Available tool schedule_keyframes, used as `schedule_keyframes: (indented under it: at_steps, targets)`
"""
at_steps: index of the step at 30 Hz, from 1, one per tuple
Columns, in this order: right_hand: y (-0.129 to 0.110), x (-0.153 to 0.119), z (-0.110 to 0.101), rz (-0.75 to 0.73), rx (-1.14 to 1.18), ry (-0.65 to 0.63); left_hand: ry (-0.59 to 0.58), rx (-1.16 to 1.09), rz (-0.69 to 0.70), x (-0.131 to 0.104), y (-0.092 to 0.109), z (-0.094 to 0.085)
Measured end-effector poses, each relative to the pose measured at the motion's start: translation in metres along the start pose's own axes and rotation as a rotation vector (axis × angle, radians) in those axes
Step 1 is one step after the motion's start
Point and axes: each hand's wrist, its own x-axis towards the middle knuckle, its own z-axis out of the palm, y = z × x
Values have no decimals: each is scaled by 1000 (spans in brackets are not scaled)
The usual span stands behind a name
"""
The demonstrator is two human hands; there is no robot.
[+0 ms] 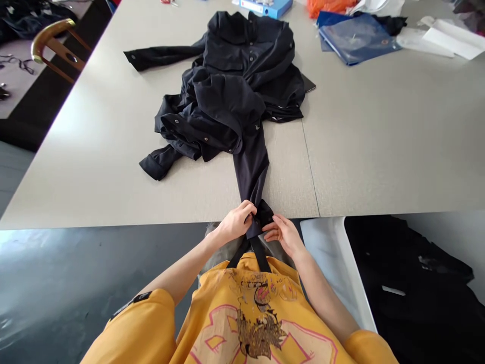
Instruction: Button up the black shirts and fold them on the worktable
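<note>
A black garment [227,96] with metal snaps and a small light logo lies bunched on the pale table. One of its sleeves [252,162] runs down to the table's front edge, where its cuff hangs slightly over. My left hand [241,218] pinches the cuff from the left side, fingers closed on the cloth. On the right side, my right hand [282,233] touches the cuff's opening with its thumb and fingertips, the other fingers loosely bent. Another sleeve end points to the lower left and a third stretches to the upper left.
Blue plastic folders [356,38], white papers [454,38], an orange bag [329,7] and a blue binder [267,7] lie along the table's [394,131] far side. Below right stands a white bin [358,268] with black cloth [417,283]. A wooden chair [56,45] is at upper left.
</note>
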Motion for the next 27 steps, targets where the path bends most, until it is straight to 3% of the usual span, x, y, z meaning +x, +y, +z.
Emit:
schedule_keyframes:
  at_steps: [4, 7, 11, 15, 17, 20, 24, 27]
  targets:
    - [-2, -3, -9, -128, -306, 28, 154, -35, -25, -4, 3, -6]
    - [-10, -6, -18, -265, -543, 220, 175, 87, 33, -6, 8, -11]
    - [-36, -2, -19, -678, -676, 475, -16, 339, 227, 2, 16, -8]
    - [-59, 2, -6, -958, -802, 507, -217, 512, 312, 21, 12, 2]
    - [-61, 4, 0, -964, -747, 488, -226, 559, 327, 29, 8, 5]
    - [-51, 11, 1, -826, -492, 448, -164, 569, 358, 37, 4, 12]
    - [-30, 26, -14, -634, -73, 472, -172, 555, 444, 44, 1, 35]
    - [-16, 35, -30, -568, 152, 542, -197, 589, 407, 52, 1, 53]
